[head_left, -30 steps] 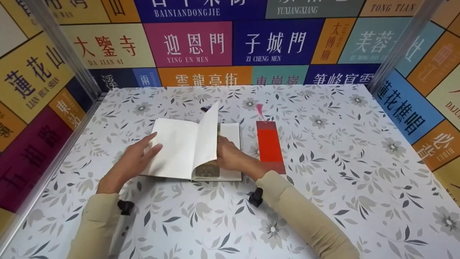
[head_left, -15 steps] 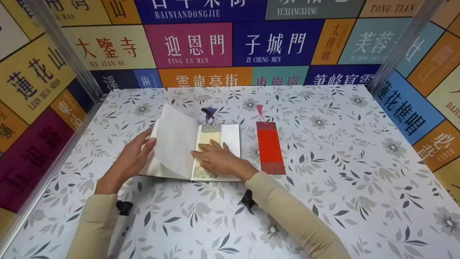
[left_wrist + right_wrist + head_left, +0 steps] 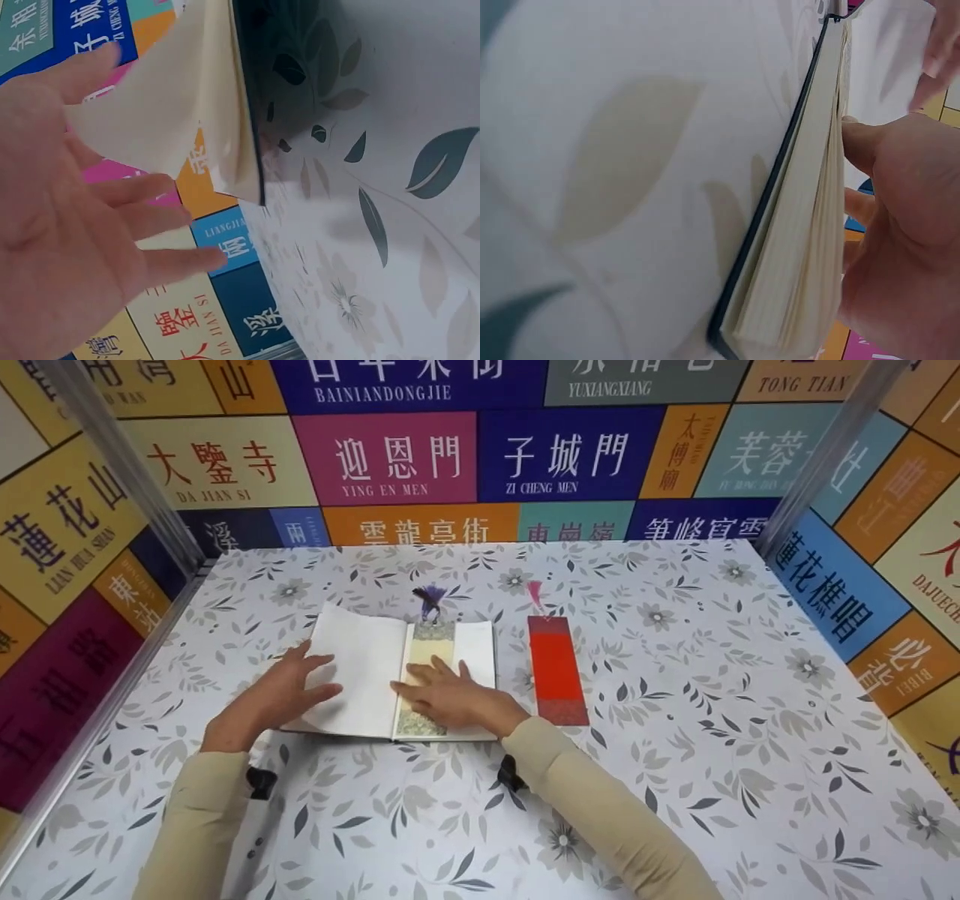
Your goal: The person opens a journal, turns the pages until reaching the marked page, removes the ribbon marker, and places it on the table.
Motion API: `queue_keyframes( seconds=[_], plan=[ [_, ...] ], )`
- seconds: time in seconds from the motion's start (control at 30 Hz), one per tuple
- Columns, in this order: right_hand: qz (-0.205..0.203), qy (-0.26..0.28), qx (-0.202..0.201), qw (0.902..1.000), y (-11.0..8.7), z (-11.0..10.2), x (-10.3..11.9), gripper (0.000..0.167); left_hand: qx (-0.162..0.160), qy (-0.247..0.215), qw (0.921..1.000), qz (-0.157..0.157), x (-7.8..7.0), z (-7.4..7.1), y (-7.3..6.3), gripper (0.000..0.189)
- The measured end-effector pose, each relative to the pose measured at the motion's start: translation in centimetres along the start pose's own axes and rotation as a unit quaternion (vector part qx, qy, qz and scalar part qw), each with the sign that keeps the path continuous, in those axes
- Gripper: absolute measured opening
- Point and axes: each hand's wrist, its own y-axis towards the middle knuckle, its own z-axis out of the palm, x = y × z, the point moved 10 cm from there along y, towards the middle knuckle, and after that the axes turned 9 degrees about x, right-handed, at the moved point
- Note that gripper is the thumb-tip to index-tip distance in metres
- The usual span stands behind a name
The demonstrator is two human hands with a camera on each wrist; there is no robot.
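Note:
An open notebook [image 3: 360, 660] with blank white pages lies on the table, its dark cover edge showing in the right wrist view. On its right page is a patterned green-and-cream bookmark [image 3: 433, 646] with a dark purple tassel [image 3: 430, 600] reaching past the top edge. My right hand [image 3: 454, 697] rests on that bookmark with fingers spread, covering its middle. Over the left page's outer edge is my left hand [image 3: 270, 694], fingers apart and nothing gripped. In the left wrist view a loose page [image 3: 150, 112] lifts near the thumb; whether they touch I cannot tell.
A red bookmark [image 3: 556, 671] with a pink tassel [image 3: 535, 594] lies right of the notebook. The floral tablecloth [image 3: 675, 780] spreads around both. Colourful panels with Chinese lettering [image 3: 386, 457] wall the table at the back and sides.
The turned page has swung from upright over to the left side, uncovering the patterned bookmark. My right hand has moved left onto the bookmark. My left hand's fingers have spread.

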Motion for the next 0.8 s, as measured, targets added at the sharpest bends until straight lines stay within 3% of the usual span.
queue_keyframes(
  seconds=[0.13,0.33,0.6,0.8],
  plan=[
    [0.007,-0.002,0.015,0.9999,0.3,0.0,0.0,0.053,0.031,0.040,0.9987,-0.009,0.1,1.2,0.7,0.070],
    [-0.003,0.012,0.024,0.9996,0.3,-0.2,0.1,0.053,0.077,0.088,0.9926,0.031,-0.9,2.9,2.0,0.078],
    [-0.030,0.032,0.026,0.9987,-0.1,-0.2,0.1,0.055,0.131,0.068,0.9890,0.009,-1.7,4.0,3.9,0.096],
    [-0.030,0.055,0.014,0.9979,-0.3,-0.3,0.0,0.059,0.144,0.049,0.9884,-0.004,-2.0,4.4,4.7,0.105]
  ],
)
